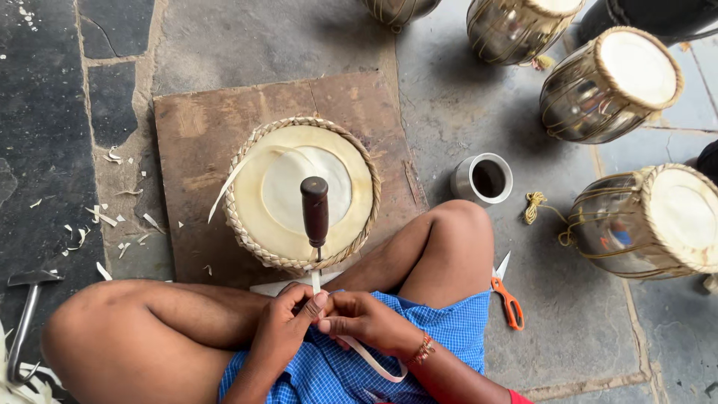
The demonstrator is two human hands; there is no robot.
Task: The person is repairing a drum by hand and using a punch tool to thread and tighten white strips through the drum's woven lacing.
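Note:
A round drum head (303, 191) with a braided rim lies on a brown wooden board (202, 127). A tool with a dark wooden handle (315, 212) stands stuck in the braid at the near edge. Both hands meet just below it, over a blue checked cloth on my lap. My left hand (288, 322) pinches a pale flat strap (317, 282) rising toward the tool. My right hand (366, 320), with a beaded bracelet at the wrist, holds the same strap, whose tail (378, 366) loops down over the cloth.
Several metal drums (609, 82) stand at the right and top. A steel cup (484, 179) and a yellow cord (534, 206) sit beside my right knee, orange-handled scissors (508, 299) behind it. A hammer (26, 310) and pale shavings (97, 217) lie at left.

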